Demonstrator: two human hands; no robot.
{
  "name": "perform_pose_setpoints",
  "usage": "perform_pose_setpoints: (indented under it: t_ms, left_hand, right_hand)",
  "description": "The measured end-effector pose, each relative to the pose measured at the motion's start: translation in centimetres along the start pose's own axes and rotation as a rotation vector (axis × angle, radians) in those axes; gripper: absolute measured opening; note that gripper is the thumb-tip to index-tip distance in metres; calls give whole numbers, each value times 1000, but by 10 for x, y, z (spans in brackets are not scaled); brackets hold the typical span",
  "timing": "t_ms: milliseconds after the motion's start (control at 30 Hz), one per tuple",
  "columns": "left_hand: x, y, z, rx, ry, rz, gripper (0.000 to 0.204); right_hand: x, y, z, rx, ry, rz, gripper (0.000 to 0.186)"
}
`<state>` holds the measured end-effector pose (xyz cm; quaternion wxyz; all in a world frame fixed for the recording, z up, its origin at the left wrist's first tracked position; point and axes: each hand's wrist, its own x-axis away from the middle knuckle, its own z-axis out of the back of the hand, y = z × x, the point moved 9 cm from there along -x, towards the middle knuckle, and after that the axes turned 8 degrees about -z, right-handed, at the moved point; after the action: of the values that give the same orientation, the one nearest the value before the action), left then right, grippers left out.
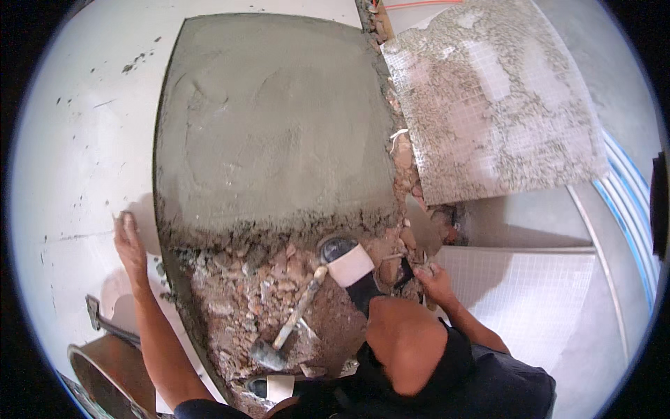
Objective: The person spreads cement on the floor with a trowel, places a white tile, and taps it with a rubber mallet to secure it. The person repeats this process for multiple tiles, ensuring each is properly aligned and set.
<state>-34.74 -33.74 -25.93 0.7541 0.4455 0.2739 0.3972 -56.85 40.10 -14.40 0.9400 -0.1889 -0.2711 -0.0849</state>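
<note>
My left hand is at the edge of the pale floor tiles, fingers stretched out and holding nothing. Whether it presses on the tile I cannot tell. Low on the right, my right hand is closed on a trowel with a flat grey blade; part of its grip is hidden by the fingers. In front of me lies a smoothed bed of wet grey mortar, rough along its near edge. A mallet with a light handle and dark head rests on the rubble by my feet.
At the far right a large tile shows a grid-patterned back smeared with mortar. Another grid-backed tile lies nearer. Blue and white strips run along the right. A bucket with a tool beside it stands lower left. My shoe is on the rubble.
</note>
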Motion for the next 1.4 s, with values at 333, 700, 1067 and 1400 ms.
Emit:
perform_pose_setpoints:
  t_ms: [333, 700, 1067, 1400]
  left_hand:
    - [100, 57, 52, -105, -87, -117, 50]
    - [114, 82, 68, -324, -273, -98, 52]
    - [65, 207, 28, -322, -214, -224, 49]
    - [56, 411, -108, -186, -260, -517, 47]
  right_hand:
    - [82, 188, -79, 144, 48, -24, 44]
    - [45, 166, -42, 259, 86, -43, 51]
    - [-66, -33, 432, -1068, 973, 607, 71]
    - [-75, -61, 433, -1169, 1019, 643, 60]
